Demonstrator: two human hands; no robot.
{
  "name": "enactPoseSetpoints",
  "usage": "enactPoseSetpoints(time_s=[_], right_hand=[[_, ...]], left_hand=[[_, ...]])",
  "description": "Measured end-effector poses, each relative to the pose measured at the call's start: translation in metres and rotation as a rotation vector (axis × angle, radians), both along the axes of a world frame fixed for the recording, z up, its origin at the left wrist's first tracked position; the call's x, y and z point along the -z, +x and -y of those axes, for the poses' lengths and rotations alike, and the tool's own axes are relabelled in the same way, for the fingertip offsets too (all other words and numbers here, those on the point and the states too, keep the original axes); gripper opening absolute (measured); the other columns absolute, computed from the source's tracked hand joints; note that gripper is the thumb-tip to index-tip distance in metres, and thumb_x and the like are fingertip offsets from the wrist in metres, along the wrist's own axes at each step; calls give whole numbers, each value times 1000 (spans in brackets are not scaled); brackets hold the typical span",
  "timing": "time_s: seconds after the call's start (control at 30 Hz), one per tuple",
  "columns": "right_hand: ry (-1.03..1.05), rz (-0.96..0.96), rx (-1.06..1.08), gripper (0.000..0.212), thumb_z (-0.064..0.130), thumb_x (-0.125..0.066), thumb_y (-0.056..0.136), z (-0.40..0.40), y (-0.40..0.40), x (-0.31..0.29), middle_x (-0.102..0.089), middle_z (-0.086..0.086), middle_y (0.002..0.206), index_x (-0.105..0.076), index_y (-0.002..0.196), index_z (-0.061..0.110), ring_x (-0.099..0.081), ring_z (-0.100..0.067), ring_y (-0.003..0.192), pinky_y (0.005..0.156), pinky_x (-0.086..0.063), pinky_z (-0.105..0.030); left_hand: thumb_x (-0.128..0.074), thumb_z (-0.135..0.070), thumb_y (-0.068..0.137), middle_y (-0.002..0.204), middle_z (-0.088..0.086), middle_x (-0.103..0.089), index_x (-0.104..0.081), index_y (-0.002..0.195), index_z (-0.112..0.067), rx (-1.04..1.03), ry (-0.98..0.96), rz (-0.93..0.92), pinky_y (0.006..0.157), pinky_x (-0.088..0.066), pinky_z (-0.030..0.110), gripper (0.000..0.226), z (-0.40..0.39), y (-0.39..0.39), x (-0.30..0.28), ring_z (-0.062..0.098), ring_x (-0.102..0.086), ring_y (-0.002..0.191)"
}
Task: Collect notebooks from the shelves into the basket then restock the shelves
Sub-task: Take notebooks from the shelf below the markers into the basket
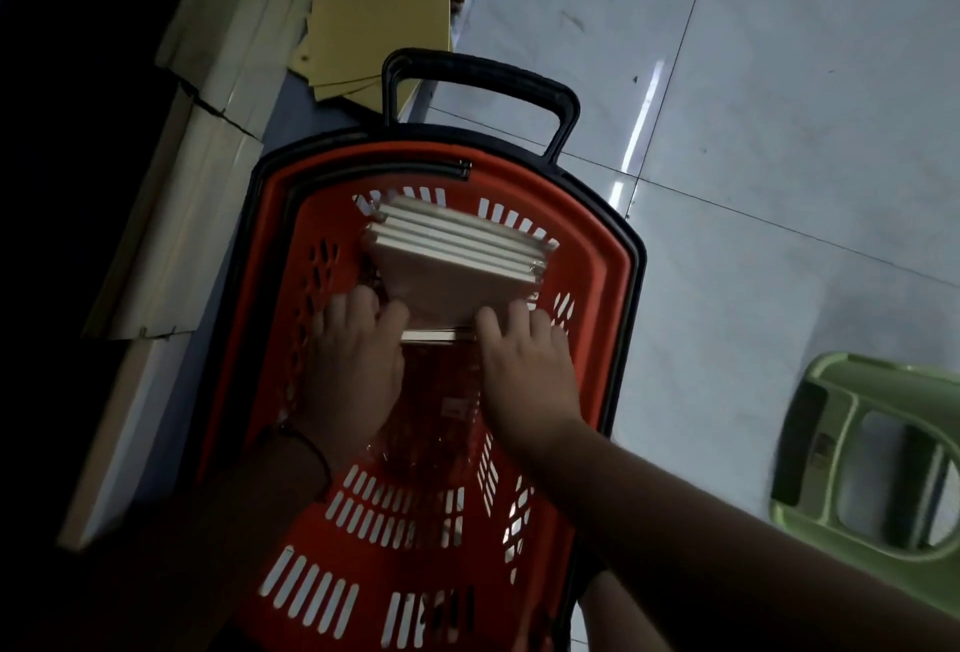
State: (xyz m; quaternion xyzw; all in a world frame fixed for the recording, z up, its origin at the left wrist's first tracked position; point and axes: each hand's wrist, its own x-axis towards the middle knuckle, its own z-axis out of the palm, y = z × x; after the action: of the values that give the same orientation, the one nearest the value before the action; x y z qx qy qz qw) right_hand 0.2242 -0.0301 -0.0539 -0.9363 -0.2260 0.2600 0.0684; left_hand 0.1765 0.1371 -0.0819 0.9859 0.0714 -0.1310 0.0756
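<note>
We have both hands down inside the red basket, which fills the centre of the frame with its black pull handle toward the top; our left hand and right hand sit side by side at mid-frame, fingers curled over the near edge of a stack of notebooks; each hand grips that stack from its own side, thumbs hidden beneath, so we cannot tell how firmly.

The notebooks are pale, fanned so that several edges show, and they lie within the basket walls toward its upper end; whether they rest on the basket floor or hang in our grip we cannot tell; the lower half of the basket shows only its slotted wall and a dim red floor.

We judge the task to be somewhere in its middle; one batch at least is in the basket, so collecting has begun or is finished; whether we are setting this stack down or lifting it out for restocking the pictures do not settle; no shelf front is clearly visible, only dark panels and cardboard at the upper left; a green stool stands at the lower right on the tiled floor.
</note>
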Motion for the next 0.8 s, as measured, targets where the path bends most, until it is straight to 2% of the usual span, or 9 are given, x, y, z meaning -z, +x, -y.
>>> enactPoseSetpoints(time_s=[0.1,0.17,0.23,0.37,0.47,0.53,0.6,0.67,0.8], right_hand=[[-45,45,-61,36,27,-55,92,-3,13,6,-44,-10,125,-48,126,18,-42,-28,114,96,-37,-39],[-61,26,-86,37,29,-59,92,-3,17,8,-44,-9,125,-51,127,20,-41,-28,116,98,-36,-40],[-30,-36,-64,39,27,-61,91,-1,21,5,-49,-7,123,-50,127,21,-43,-27,117,99,-36,-40],[204,-316,159,21,20,-63,91,7,36,-24,-66,-2,111,-57,111,21,-60,-23,105,90,-49,-40],[357,-497,302,14,15,-67,89,13,51,-63,-68,4,101,-63,103,15,-64,-16,95,88,-54,-40],[457,-584,420,13,15,-71,86,16,61,-95,-68,-1,96,-64,95,10,-64,-19,93,88,-54,-42],[579,-650,537,14,16,-73,85,22,72,-132,-69,-5,99,-67,95,8,-64,-21,98,88,-54,-39],[680,-699,613,19,19,-73,85,27,80,-174,-69,-5,104,-69,100,8,-64,-19,100,83,-53,-30],[857,-712,750,17,22,-73,84,43,88,-266,-71,1,97,-70,99,14,-66,-13,93,80,-52,-28]], left_hand=[[-70,-7,79,90,1,-60,-56,88,-24,-117,-199,-62,74,-48,40,24,-15,-15,8,25,-58,87],[-69,-7,84,80,-10,-62,-53,80,-32,-247,-459,-107,67,-48,29,30,-24,-24,6,5,-60,79],[-69,-6,86,76,-11,-64,-58,78,-30,-358,-633,-137,64,-47,19,28,-26,-30,-4,-2,-61,75],[-65,-14,91,84,-5,-67,-63,89,-27,-525,-811,-159,62,-51,22,14,-23,-34,-43,6,-65,76],[-70,-27,86,85,-2,-70,-66,91,-24,-647,-910,-96,63,-51,24,7,-25,-33,-90,7,-67,77],[-69,-21,90,84,-1,-72,-67,93,-23,-732,-964,-65,64,-51,25,4,-24,-29,-125,8,-68,76],[-65,-20,92,85,-6,-74,-68,95,-24,-803,-1024,-7,62,-50,21,6,-22,-21,-164,4,-69,74],[-64,-25,92,88,-5,-75,-69,102,-21,-858,-1093,47,60,-50,17,11,-20,-9,-205,5,-70,77],[-61,-36,92,88,-4,-76,-69,100,-23,-856,-1179,116,58,-53,23,16,-9,20,-301,11,-72,76]])
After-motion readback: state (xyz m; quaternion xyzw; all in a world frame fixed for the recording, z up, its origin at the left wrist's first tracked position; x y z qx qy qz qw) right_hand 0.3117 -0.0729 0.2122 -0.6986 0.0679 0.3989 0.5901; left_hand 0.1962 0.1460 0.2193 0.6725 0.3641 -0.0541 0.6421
